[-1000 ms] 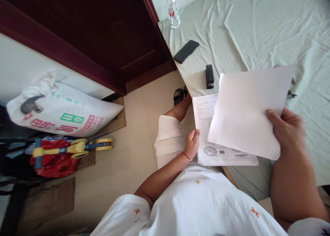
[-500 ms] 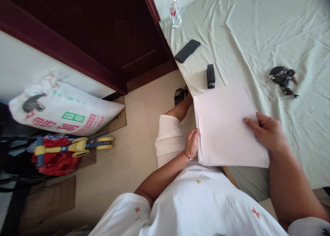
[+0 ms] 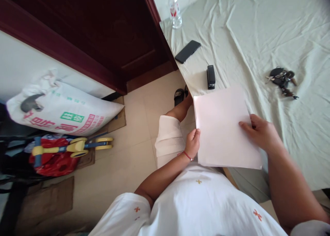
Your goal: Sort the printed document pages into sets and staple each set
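A stack of blank white paper [image 3: 221,132] is held in front of my body, above the edge of the cloth-covered bed or table. My left hand [image 3: 192,143], with a red cord bracelet at the wrist, is closed on the stack's left edge. On the right edge my right hand [image 3: 264,131] pinches the sheets, its thumb lying on top and its fingers underneath, hidden. Just beyond the paper's far edge lies a black stapler [image 3: 210,77].
Past the stapler are a black phone [image 3: 188,51] and a clear plastic bottle [image 3: 175,12]. A bunch of keys [image 3: 283,80] lies right on the pale green cloth [image 3: 247,46]. Leftward on the floor are a white sack [image 3: 72,108] and a yellow-blue scooter [image 3: 77,146].
My right hand has moved a little to the left, and the paper's right edge has come in with it. My left hand stays at the left edge.
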Demonstrator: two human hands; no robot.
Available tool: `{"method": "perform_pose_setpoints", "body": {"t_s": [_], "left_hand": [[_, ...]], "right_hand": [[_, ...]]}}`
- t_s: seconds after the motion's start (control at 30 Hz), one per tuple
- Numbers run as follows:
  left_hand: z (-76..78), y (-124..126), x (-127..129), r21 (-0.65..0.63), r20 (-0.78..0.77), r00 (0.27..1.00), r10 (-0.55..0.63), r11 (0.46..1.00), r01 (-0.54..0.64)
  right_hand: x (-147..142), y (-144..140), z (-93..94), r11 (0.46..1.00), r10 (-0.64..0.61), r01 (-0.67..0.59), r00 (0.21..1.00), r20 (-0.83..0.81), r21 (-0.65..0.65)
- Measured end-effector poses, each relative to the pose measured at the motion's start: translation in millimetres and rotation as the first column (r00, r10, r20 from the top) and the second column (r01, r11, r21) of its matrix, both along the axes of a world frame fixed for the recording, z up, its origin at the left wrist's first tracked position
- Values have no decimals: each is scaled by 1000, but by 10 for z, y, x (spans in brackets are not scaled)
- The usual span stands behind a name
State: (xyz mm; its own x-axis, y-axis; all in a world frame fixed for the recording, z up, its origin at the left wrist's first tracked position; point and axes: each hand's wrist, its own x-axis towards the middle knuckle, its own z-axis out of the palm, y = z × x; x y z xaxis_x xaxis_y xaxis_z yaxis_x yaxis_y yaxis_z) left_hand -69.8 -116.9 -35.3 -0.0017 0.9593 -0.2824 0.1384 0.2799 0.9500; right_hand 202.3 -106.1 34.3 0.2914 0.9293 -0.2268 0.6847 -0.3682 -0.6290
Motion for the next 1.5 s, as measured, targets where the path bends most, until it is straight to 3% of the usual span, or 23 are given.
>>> {"method": "perform_pose_setpoints", "body": {"t_s": [0.07,0.13,0.2,0.27,0.37,0.47,0.53,0.67,0.87,1.1,1.27,1.5], "left_hand": [[2,5,0,-1,0,1000,-14,1000,14],[16,11,3,-15,8,1000,-28,1000,28],[34,17,8,-22,-2,1000,-28,999,28],[53,21,15,-13,-28,999,-22,1000,22],[74,23,26,6,-63,998,-24,1000,24],[66,14,36,10,-76,996,-42,999,43],[41,2,43,5,-56,997,-49,999,50],[-11,-24,55,-28,19,999,-35,999,36],[-10,-24,58,-54,60,998,-4,999,7],[3,38,74,-64,59,998,-5,998,9],[-1,77,90,-53,67,998,-2,999,5],[62,203,120,-4,9,999,-32,999,32]], "right_hand": [[53,14,66,999,42,-46,978,206,14],[81,60,185,988,49,-104,916,398,116],[41,160,337,955,102,-225,862,496,194],[-94,324,474,909,242,-371,841,483,190],[-434,660,545,780,436,-586,761,481,220],[-778,1014,433,682,519,-689,692,502,244],[-938,1207,319,652,548,-722,659,515,231],[-1085,1412,183,677,567,-731,596,568,91],[-1128,1434,176,700,584,-714,557,590,-19],[-1146,1454,117,679,590,-733,571,571,31],[-1133,1477,20,695,570,-714,618,541,83],[-1061,1399,-113,771,482,-616,731,482,163]]}}
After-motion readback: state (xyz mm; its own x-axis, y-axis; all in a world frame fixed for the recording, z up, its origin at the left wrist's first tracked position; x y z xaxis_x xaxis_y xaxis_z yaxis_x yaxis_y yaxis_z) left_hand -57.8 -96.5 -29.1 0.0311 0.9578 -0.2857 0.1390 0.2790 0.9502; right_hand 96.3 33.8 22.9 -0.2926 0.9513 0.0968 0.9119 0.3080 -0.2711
